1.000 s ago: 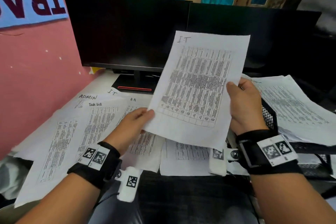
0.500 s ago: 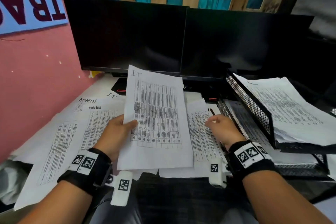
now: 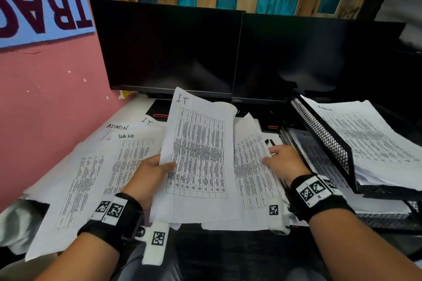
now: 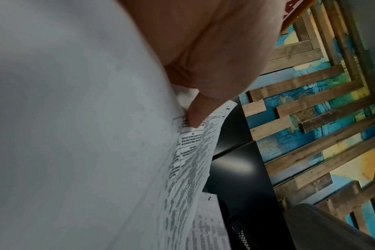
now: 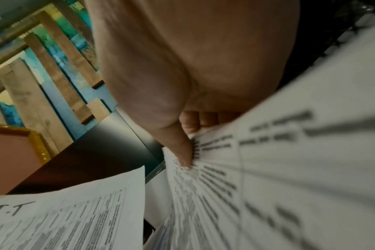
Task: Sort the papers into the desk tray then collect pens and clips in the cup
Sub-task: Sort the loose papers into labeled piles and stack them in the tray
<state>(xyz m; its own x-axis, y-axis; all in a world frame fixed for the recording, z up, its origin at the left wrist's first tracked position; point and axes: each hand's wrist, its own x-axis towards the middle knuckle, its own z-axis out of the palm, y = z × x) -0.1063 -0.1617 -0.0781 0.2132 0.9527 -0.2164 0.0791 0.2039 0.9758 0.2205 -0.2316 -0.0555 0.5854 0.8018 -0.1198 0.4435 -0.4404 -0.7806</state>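
My left hand pinches the left edge of a printed sheet headed "I.T", holding it tilted above the desk; in the left wrist view the thumb lies on this sheet. My right hand pinches the right edge of another printed sheet lying beside it, thumb on top. That sheet fills the right wrist view. The black mesh desk tray stands at the right, its top tier holding a paper stack. A dark pen-like thing peeks out just beyond my right fingers.
More printed sheets, one headed "ADMIN", cover the desk's left half up to the pink wall. Two dark monitors stand along the back. The tray's lower tier also holds paper.
My right hand let go of the I.T sheet and dropped to the sheet on the desk by the tray. The left hand lowered the I.T sheet and holds it alone.
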